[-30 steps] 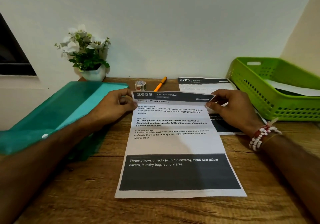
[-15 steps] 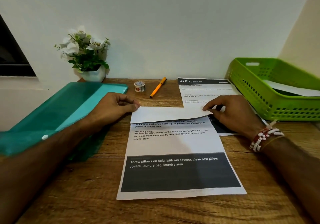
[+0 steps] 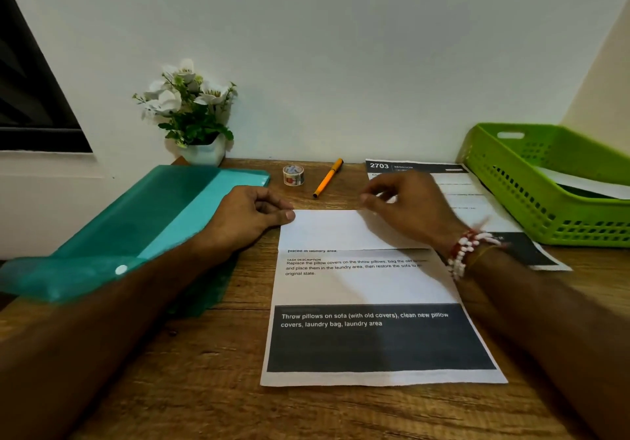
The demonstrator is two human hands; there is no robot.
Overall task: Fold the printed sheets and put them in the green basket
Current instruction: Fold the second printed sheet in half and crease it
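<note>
Head view: the printed sheet [image 3: 368,286] lies flat on the wooden surface [image 3: 204,388] in front of the person. Its top flap [image 3: 334,230] is turned down over the text, blank side up, and the sheet is well apart from the green basket [image 3: 511,184] at the right rear. The left hand [image 3: 245,216] has its grip closed on the left end of the fold, thumb on the corner. The right hand [image 3: 412,208] hovers over the fold's right end, fingers loosely curled, nothing seen in its grip (blur hides whether a fingertip touches paper).

The step looks like setting the crease. To do it well:
- Keep the left grip pinning that corner, since light paper will likely slide on wood.
- Check that the flap's side edges sit on the sheet's own edges.
- Run flat right fingertips along the fold, from the pinned end outward.

More folds probably follow before the drop; the basket already holds a white paper [image 3: 593,185].

A second printed sheet [image 3: 484,201] lies just beside, partly under the right wrist, so avoid dragging it. Farther back are a tape roll [image 3: 293,175], an orange pen [image 3: 328,178] and a teal folder [image 3: 143,221].
</note>
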